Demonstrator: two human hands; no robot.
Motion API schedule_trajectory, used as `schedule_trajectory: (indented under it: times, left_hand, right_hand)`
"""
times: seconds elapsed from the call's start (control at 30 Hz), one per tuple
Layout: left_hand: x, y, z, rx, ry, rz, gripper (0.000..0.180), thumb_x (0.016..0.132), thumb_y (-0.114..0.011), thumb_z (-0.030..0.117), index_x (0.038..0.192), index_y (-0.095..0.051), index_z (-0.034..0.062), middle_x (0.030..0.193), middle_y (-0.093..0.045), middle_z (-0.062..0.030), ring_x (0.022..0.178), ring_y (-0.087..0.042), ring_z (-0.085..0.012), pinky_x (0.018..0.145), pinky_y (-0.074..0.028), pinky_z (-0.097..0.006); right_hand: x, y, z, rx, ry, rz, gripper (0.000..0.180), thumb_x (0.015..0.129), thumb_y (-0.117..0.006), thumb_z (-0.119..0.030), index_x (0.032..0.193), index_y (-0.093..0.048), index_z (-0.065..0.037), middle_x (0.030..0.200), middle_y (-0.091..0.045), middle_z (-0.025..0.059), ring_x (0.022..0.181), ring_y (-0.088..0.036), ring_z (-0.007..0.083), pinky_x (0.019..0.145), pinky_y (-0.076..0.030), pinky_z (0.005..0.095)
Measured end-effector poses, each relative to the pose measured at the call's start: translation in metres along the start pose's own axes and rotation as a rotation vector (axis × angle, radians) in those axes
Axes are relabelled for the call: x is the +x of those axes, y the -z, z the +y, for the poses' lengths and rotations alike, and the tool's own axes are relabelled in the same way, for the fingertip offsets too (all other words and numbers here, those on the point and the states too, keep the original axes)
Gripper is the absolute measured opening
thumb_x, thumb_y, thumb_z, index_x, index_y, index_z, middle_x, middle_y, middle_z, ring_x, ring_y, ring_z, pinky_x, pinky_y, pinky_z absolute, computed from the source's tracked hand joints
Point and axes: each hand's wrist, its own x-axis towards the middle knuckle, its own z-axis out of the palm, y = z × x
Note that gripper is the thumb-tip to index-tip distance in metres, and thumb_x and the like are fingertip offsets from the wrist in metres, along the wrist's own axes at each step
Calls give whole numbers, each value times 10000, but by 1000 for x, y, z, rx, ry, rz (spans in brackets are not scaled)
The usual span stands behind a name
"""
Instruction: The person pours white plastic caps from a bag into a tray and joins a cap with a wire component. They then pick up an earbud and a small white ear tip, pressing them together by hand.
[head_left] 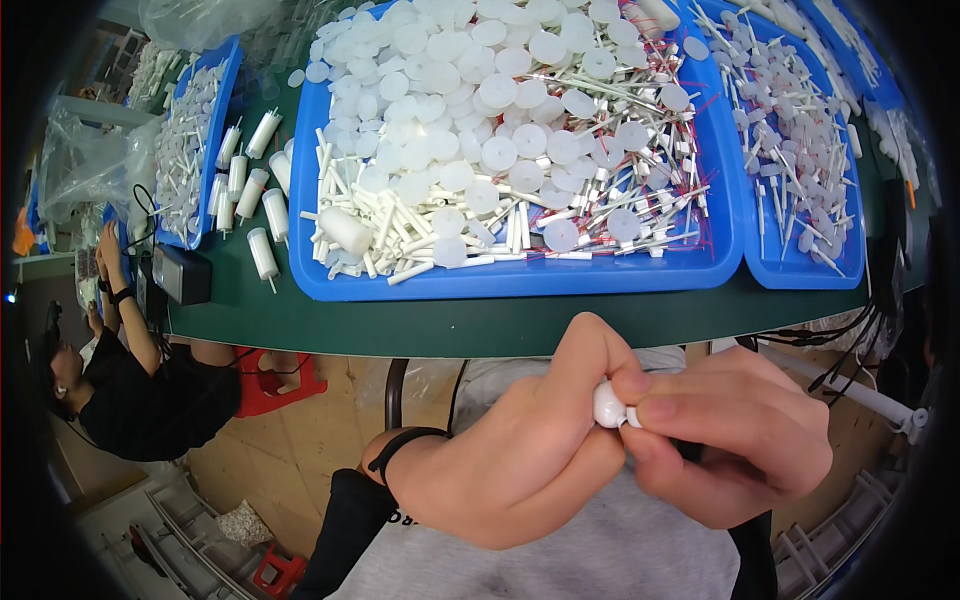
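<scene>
Here, left fingers (590,475) clasp rounded white piece (607,404), end protruding; right fingers (715,417) pinch white bit (632,416) alongside.

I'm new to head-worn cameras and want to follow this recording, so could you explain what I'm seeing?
There's no machine here: these are a person's own bare hands. A wide fisheye camera on their head looks down, which is why straight edges bend. Left in the picture is their left.

The left hand closes around a glossy, rounded white piece, most of it hidden. The right hand pinches a small white part at its end.

Beyond them, a dark green table carries a large blue rectangular tray filled with translucent round discs, short white tubes and thin metallic-looking pieces. Thick white cylinders with thin stems lie to its left. Farther left sits another person in black.
</scene>
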Motion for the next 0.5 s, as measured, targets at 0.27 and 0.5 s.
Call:
schedule_trajectory:
  times: [0.27, 0.5]
  left_hand:
    - [0, 2, 5, -72, 126, -74, 184, 818, -364, -30, 993, -306, -34, 680, -479, -147, 555, -507, -233, 526, -381, -325]
    - [-1, -3, 4, 54, 40, 82, 115, 816, -459, 22, 885, -366, 13, 639, -470, -6, 545, -378, -28, 474, -303, -199]
  right_hand:
    - [-5, -1, 6, 47, -21, 53, 250, 627, -690, 39, 858, -595, 31, 703, -651, 154, 568, -633, 180, 456, -441, 225]
    - [-1, 2, -7, -72, -41, -51, 291, 621, -708, 44, 886, -590, 22, 774, -657, 170, 626, -650, 195, 488, -461, 230]
